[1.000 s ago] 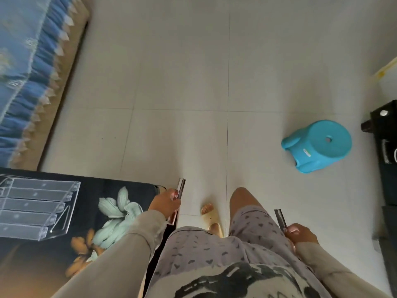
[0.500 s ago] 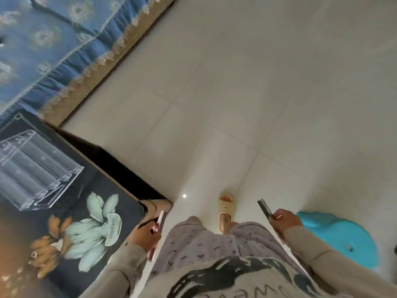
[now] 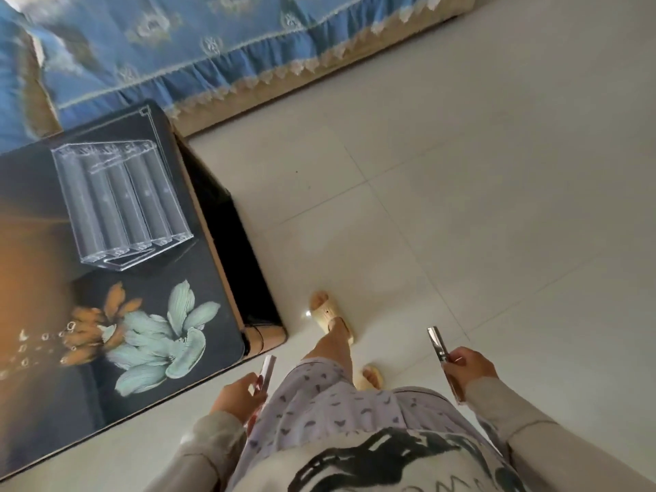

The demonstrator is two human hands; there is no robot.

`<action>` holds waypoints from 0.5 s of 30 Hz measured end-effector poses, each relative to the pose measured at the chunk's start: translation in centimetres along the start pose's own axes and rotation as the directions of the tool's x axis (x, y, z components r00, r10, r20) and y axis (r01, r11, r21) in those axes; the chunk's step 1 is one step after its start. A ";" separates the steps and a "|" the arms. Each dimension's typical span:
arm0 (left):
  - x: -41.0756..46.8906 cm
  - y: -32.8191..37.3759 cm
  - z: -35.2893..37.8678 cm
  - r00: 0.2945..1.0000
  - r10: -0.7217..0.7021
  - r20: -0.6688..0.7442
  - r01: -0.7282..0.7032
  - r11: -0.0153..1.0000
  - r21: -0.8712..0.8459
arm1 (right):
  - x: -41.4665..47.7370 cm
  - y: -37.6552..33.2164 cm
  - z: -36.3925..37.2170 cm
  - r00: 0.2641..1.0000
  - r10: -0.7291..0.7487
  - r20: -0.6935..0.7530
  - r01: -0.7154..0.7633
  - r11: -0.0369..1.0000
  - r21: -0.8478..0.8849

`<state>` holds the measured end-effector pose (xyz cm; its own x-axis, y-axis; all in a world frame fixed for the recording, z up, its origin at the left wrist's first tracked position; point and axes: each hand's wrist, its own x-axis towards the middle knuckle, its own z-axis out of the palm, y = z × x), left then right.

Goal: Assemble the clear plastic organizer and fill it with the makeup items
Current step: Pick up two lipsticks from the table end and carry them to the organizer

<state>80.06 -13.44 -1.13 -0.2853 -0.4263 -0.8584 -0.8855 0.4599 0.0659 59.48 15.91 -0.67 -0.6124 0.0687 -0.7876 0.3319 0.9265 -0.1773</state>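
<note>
My left grip (image 3: 237, 395) is clenched round a slim pale makeup tube (image 3: 267, 371), whose tip points up and away from me. My right grip (image 3: 469, 367) grasps a slim shiny metallic makeup stick (image 3: 439, 346) in the same way. I hold both low at my sides, above the pale tiled floor (image 3: 461, 172).

The clear plastic organizer with its row of long channels (image 3: 120, 204) lies on the dark flower-printed surface (image 3: 42, 392). It is ahead and to my left, well apart from both grips, at the part of the surface nearest the blue frilled bedspread (image 3: 213, 47).

The channels run lengthwise away from me, leaning a little to the left. The left grip sits just beside the near corner of the surface and is plainly the nearer one, so I judge its tube should go in first. That means reaching forward and left and lining the tube up with a channel. I cannot tell which end of the channels is open.
</note>
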 end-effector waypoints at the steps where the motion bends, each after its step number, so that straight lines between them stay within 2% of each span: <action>1: 0.8 0.6 -0.8 1.000 0.006 -0.014 -0.006 1.000 -0.019 | 0.7 -1.2 -0.3 1.000 -0.001 0.011 0.001 1.000 -0.021; 7: 5.7 4.4 -7.7 0.999 0.023 -0.043 -0.028 0.994 -0.106 | 3.6 -8.2 -3.1 0.997 0.020 0.080 -0.009 0.991 -0.137; 15: 9.7 8.1 -17.4 0.991 0.019 -0.132 -0.055 0.961 -0.271 | 7.2 -17.2 -6.1 1.000 0.002 0.024 0.001 0.987 -0.160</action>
<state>63.72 -27.36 -0.08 -0.3481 -0.5169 -0.7821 -0.9348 0.2545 0.2478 45.01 2.74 0.30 -0.5944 0.0622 -0.8018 0.2121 0.9738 -0.0817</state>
